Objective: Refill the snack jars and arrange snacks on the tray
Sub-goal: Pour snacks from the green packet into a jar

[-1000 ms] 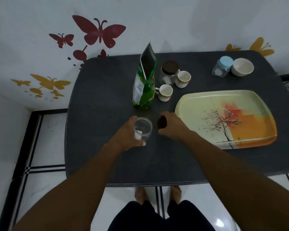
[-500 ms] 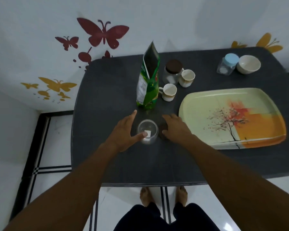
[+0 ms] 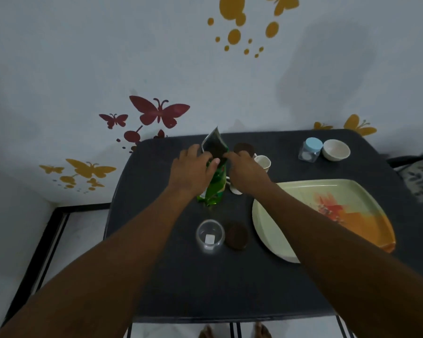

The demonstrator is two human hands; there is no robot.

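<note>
A green snack bag stands upright mid-table with its top open. My left hand grips its left side, thumb across the front. My right hand holds the bag's right edge near the top. Nearer to me stands an open clear jar, uncapped, with a white label showing through its bottom. Its brown lid lies flat on the table just right of it. The floral tray lies at the right, partly under my right forearm.
A brown-lidded jar and two cups sit behind my right hand. At the back right stand a blue-lidded jar and a white bowl. The dark table ends near my feet; the wall runs behind it.
Both hands left the clear jar and its lid on the table and moved forward to take hold of the green bag. The camera tilted upward.
</note>
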